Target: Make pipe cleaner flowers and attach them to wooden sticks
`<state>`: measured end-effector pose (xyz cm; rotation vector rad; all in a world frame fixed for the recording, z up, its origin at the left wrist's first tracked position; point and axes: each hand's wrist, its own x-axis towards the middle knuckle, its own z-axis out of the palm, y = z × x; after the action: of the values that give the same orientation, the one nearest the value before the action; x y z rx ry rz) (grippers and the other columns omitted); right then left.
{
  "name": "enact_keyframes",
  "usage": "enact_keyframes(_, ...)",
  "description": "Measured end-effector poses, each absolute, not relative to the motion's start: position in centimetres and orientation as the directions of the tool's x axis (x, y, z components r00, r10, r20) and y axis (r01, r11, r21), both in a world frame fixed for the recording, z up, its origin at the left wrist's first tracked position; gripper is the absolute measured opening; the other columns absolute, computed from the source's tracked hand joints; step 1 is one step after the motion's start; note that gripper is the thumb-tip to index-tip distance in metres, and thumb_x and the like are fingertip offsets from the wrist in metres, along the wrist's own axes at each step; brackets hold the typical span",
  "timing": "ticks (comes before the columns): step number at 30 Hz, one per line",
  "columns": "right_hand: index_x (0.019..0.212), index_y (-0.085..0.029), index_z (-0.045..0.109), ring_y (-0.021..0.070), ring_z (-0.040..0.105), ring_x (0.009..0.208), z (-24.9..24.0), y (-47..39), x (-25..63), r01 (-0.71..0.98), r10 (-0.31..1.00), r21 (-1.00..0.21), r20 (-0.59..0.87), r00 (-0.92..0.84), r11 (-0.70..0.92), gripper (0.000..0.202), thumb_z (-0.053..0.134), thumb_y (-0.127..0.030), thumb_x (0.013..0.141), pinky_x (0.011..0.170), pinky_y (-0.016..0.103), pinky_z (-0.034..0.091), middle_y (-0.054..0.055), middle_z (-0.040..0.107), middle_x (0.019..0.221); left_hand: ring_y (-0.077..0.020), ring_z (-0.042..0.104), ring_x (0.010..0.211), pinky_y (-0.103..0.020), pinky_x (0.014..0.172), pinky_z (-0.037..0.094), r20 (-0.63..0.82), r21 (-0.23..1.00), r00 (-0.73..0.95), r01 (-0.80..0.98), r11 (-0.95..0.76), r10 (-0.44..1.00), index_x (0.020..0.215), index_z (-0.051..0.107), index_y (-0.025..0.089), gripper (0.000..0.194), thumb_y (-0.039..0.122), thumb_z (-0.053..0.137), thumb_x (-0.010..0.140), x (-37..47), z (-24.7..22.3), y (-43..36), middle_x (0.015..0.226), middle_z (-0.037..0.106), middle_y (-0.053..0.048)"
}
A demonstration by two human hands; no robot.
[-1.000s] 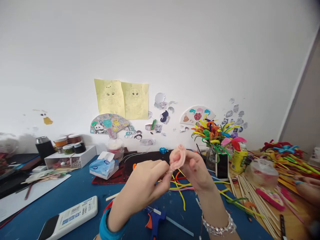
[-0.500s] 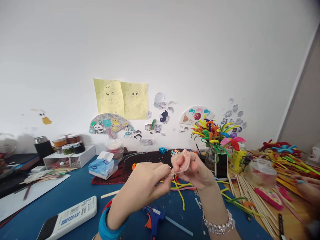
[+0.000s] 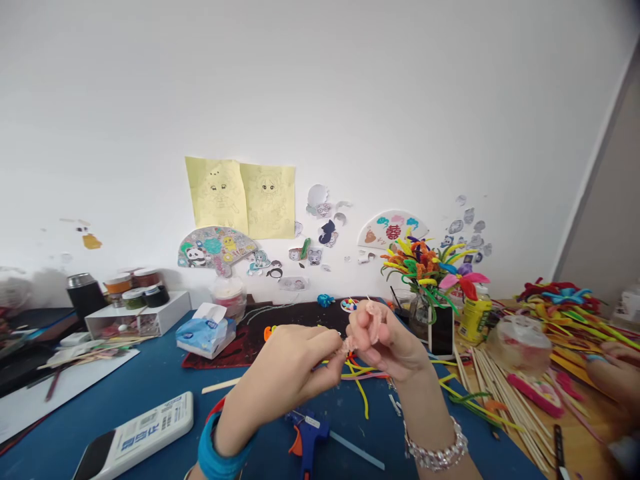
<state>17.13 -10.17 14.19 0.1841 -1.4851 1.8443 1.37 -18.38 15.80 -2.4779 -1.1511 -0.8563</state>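
A pale pink pipe cleaner (image 3: 373,321), bent into a narrow loop, is held between my two hands above the blue table. My left hand (image 3: 303,360) pinches its twisted lower end between thumb and forefinger. The fingers of my right hand (image 3: 387,337) are closed around the looped part, and a thin tip pokes up above them. Under my hands a blue glue gun (image 3: 311,437) with an orange trigger lies on the table, a clear glue stick (image 3: 357,451) beside it. Yellow pipe cleaners (image 3: 363,393) lie loose behind my wrists.
A tissue pack (image 3: 206,332) and a white phone-like device (image 3: 143,437) lie at left. At right stand a vase of pipe-cleaner flowers (image 3: 425,280), a phone (image 3: 441,333), a yellow bottle (image 3: 475,320) and wooden sticks (image 3: 505,393). Another person's hand (image 3: 613,367) is at the far right.
The pink loop has turned and looks narrower in my right hand, whose fingers have shifted around it. My left hand keeps its pinch. The other person's hand has moved slightly.
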Motion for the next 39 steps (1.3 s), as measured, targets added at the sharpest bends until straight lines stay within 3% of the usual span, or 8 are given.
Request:
enact_keyframes(8,0.085,-0.016,0.060,-0.0003,0.034,0.032,14.3,-10.1,17.0,-0.644,0.382,-0.757,0.566,-0.731,-0.110,0.019,0.067,-0.029,0.073,0.029,0.007,0.032,-0.004,0.054,0.056,-0.0083,0.033,0.050,-0.023,0.051,0.024,0.616,-0.018,0.512,0.769,-0.639,0.599,0.065,0.037,0.018,0.022,0.020,0.038,0.087,1.6,15.8,-18.3,0.057,0.041,0.004)
enact_keyframes(12,0.090,-0.015,0.061,-0.0007,0.033,0.033,14.3,-9.9,17.0,-0.651,0.388,-0.754,0.577,-0.718,-0.084,0.023,0.064,-0.032,0.076,0.029,0.006,0.033,-0.005,0.050,0.055,-0.0088,0.037,0.050,-0.024,0.050,0.024,0.635,-0.107,0.517,0.795,-0.598,0.574,0.065,0.040,0.017,0.022,0.021,0.038,0.087,1.6,15.6,-18.0,0.057,0.044,0.003)
enact_keyframes(16,0.107,-0.017,0.058,0.0019,0.044,0.044,14.9,-10.3,17.0,-0.607,0.536,-0.782,0.576,-0.616,0.142,0.037,0.063,-0.035,0.075,0.039,0.011,0.044,-0.001,0.054,0.071,-0.0114,0.043,0.054,-0.026,0.052,0.024,0.707,-0.247,0.434,0.892,-0.379,0.558,0.071,0.046,0.018,0.019,0.022,0.038,0.087,1.8,15.1,-17.3,0.060,0.050,0.002)
enact_keyframes(19,0.115,-0.020,0.054,0.0064,0.053,0.056,15.2,-10.6,17.1,-0.429,0.673,-0.828,0.549,-0.496,0.360,0.041,0.063,-0.029,0.076,0.053,0.020,0.052,0.004,0.058,0.090,-0.0129,0.046,0.054,-0.027,0.052,0.025,0.748,-0.286,0.375,0.927,-0.244,0.547,0.075,0.048,0.019,0.016,0.022,0.040,0.087,2.3,14.4,-16.3,0.061,0.051,0.001)
enact_keyframes(22,0.114,-0.017,0.055,0.0101,0.056,0.064,15.2,-10.2,17.4,-0.278,0.730,-0.835,0.550,-0.407,0.474,0.039,0.061,-0.029,0.077,0.062,0.027,0.054,0.008,0.060,0.099,-0.0138,0.048,0.054,-0.028,0.052,0.026,0.752,-0.288,0.351,0.936,-0.201,0.558,0.076,0.049,0.020,0.013,0.022,0.041,0.086,2.7,13.8,-15.1,0.061,0.052,0.001)
enact_keyframes(29,0.118,-0.020,0.054,0.0099,0.058,0.070,14.6,-7.3,18.8,-0.288,0.642,-0.862,0.504,-0.578,0.418,0.044,0.063,-0.030,0.076,0.067,0.026,0.053,0.008,0.059,0.103,-0.0145,0.051,0.056,-0.028,0.052,0.028,0.732,-0.286,0.371,0.929,-0.236,0.572,0.078,0.050,0.020,0.013,0.021,0.040,0.086,2.8,13.1,-13.7,0.062,0.054,0.001)
enact_keyframes(39,0.110,-0.016,0.059,0.0081,0.055,0.064,14.4,-6.5,18.6,-0.314,0.651,-0.853,0.521,-0.552,0.416,0.034,0.058,-0.031,0.080,0.062,0.022,0.050,0.004,0.057,0.087,-0.0131,0.051,0.056,-0.027,0.053,0.029,0.742,-0.283,0.376,0.926,-0.249,0.554,0.079,0.052,0.019,0.012,0.019,0.042,0.085,2.9,12.9,-13.2,0.062,0.054,0.001)
